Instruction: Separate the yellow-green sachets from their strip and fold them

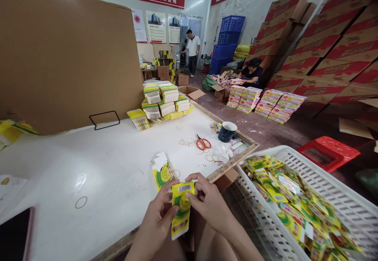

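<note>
My left hand (158, 217) and my right hand (208, 200) both pinch a small yellow-and-green printed packet (181, 210) with a barcode at its top, held upright over the near edge of the white table (97, 174). A second packet of the same kind (161, 172) lies flat on the table just behind my left thumb. At my right stands a white slatted plastic crate (339, 198) filled with several more such packets (292, 202).
Bundled stacks of packets (165, 99) sit at the table's far end beside a large cardboard sheet (67, 52). Red scissors (203, 143), loose rubber bands (186, 142) and a dark cup (226, 131) lie at the right. A red stool (329, 152), stacked cartons and two other people are beyond.
</note>
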A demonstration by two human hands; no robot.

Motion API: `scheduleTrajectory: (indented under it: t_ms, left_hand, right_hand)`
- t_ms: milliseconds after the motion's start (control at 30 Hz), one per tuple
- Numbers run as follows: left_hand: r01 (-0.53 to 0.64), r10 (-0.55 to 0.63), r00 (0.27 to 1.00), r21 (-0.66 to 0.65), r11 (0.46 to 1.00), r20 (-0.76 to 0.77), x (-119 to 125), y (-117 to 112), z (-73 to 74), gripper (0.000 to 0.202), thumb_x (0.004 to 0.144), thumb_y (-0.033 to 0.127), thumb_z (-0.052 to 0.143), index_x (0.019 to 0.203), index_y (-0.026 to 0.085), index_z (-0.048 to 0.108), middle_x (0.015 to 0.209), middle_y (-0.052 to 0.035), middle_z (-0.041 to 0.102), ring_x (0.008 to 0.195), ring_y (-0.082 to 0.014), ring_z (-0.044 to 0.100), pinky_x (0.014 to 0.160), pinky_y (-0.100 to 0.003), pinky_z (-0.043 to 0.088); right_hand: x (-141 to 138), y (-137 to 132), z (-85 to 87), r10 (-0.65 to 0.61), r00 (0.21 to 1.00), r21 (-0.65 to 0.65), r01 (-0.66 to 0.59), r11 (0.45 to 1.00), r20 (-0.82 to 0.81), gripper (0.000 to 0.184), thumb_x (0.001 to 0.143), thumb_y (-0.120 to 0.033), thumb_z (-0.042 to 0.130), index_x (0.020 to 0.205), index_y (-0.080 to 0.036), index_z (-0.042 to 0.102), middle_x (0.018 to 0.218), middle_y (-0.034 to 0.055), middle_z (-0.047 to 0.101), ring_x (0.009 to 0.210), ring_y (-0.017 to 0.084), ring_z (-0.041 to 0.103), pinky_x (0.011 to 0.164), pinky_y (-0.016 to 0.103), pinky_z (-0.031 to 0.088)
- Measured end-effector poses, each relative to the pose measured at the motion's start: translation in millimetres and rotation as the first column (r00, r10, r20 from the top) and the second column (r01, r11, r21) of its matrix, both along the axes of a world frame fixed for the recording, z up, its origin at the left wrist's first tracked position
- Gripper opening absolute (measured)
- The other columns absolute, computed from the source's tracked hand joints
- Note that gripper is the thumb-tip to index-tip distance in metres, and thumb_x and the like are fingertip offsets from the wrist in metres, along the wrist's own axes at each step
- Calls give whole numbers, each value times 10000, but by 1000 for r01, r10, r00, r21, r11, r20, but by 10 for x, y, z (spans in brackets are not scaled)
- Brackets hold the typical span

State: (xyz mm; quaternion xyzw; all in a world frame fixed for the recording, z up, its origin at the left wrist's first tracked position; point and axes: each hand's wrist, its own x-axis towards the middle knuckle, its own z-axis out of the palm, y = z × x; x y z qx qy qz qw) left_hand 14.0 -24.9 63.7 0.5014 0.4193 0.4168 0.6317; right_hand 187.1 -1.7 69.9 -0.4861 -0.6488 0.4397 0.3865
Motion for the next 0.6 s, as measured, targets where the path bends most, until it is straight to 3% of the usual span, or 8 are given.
scheduleTrajectory:
  t_ms: [133,300,367,500,600]
  left_hand:
    - [13,-10,998,-41,999,55,-9,10,14,602,812,301,629,1362,285,386,1161,-80,676,1013,-244,641,857,-350,503]
    - [-18,29,992,-87,996,125,-8,31,32,711,739,284,711,1364,263,372,1053,-75,713,889,-242,683,743,-335,535]
    - [-48,59,991,-94,994,117,-1,39,49,687,717,290,731,1326,253,415,1033,-72,717,838,-237,694,723,-331,540]
    - [-77,91,987,-109,991,134,22,56,82,575,694,306,749,1207,240,497,1014,-71,721,815,-243,700,721,-344,547]
    - [-76,91,986,-105,992,139,55,46,88,551,684,292,758,1173,235,509,955,-62,732,793,-237,701,716,-339,541]
  right_hand:
    - [-41,-1,-10,-21,998,23,20,1000,51,266,772,-131,542,1024,-214,533,554,-94,400,510,108,398,487,202,280]
    - [-26,-24,0,-7,993,33,3,999,116,256,794,-189,604,1047,-221,586,578,-75,425,538,120,432,510,214,304]
    - [-11,-27,-14,-40,993,64,33,997,113,280,785,-218,648,1063,-235,617,650,-47,501,592,131,474,541,220,342]
    - [-7,-26,-88,-85,993,74,91,993,-82,344,789,-302,680,1120,-242,609,946,27,634,710,151,557,627,248,443]
    - [-46,-23,-144,-42,951,3,46,999,-305,260,850,-356,613,1064,-210,597,896,36,664,765,173,604,685,279,488]
